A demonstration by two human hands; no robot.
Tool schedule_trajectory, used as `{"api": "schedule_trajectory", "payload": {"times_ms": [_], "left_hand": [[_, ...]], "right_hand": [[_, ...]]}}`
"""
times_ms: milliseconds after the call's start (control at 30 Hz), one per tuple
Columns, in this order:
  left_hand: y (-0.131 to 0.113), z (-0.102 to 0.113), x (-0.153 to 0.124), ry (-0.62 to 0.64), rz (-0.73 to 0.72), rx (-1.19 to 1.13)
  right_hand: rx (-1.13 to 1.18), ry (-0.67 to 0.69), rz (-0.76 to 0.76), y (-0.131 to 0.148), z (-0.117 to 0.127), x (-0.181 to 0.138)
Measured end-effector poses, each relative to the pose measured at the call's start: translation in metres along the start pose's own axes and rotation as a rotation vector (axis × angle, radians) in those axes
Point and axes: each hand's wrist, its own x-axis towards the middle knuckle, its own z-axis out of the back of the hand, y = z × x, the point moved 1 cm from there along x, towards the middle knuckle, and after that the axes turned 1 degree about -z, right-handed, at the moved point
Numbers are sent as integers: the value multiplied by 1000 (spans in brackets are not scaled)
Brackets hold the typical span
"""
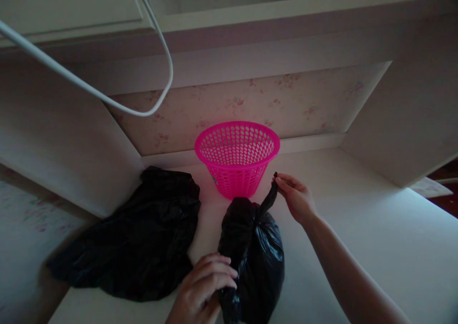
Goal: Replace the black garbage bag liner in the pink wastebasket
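A filled black plastic bag (pixel 266 262) stands on the white surface, gathered near its top. My right hand (pixel 295 197) pinches the tip of a twisted end that sticks up from the bag to the right. At the bag's lower left side, my left hand (pixel 203 286) has its fingers curled round a bunched part of the black plastic. Just behind the bag is a bright pink mesh basket (pixel 238 181) with round holes, upright. To the left lies another black plastic bag (pixel 143 247), flat and crumpled.
A white cable (pixel 107 99) hangs in a loop at the upper left. White panels (pixel 404 104) rise on both sides, and a shelf edge (pixel 286 14) runs overhead. Flowered wallpaper (pixel 229 104) covers the back wall. The white surface (pixel 375 219) extends to the right.
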Motion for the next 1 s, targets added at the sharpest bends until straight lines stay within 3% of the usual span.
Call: {"api": "schedule_trajectory", "payload": {"times_ms": [133,233,400,467,533,667,800,1000], "left_hand": [[-10,19,38,-47,178,-106],[-5,19,68,-25,242,-146],[11,-5,108,17,144,-243],[14,-11,115,24,135,-290],[16,-12,118,-40,193,-300],[16,-6,115,-190,257,-224],[11,-8,110,-157,171,-218],[-3,-13,111,-241,155,-224]], "right_hand": [[-80,105,111,40,-18,-19],[-232,258,202,74,-32,-43],[-608,861,508,116,-57,-86],[-656,992,598,117,-60,-97],[-639,923,604,106,-54,-106],[-428,555,475,59,-32,-118],[-659,576,438,16,-36,-130],[-852,499,634,-5,-65,-133]]}}
